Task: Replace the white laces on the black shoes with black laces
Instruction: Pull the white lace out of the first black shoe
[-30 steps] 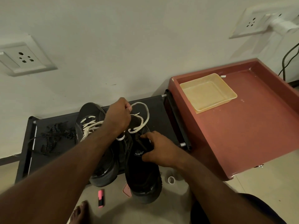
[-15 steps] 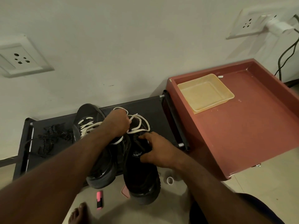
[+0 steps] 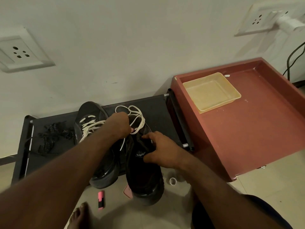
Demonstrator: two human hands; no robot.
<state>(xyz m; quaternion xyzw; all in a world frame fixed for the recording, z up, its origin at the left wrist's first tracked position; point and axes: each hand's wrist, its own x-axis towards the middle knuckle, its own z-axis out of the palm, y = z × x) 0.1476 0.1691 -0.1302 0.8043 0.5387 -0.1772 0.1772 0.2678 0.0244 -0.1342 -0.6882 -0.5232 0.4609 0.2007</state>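
Left hand [image 3: 118,124] pinches the white lace [image 3: 140,120]; right hand [image 3: 162,151] grips the black shoe [image 3: 145,179] — lengthwise toward the wall [image 3: 148,47], heel nearest the person.

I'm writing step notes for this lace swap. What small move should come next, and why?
Probably pull the white lace up and clear of the nearer shoe: the left hand grips its loose loops above the shoe, the right hand holds the shoe, and one strand hangs down beside it.
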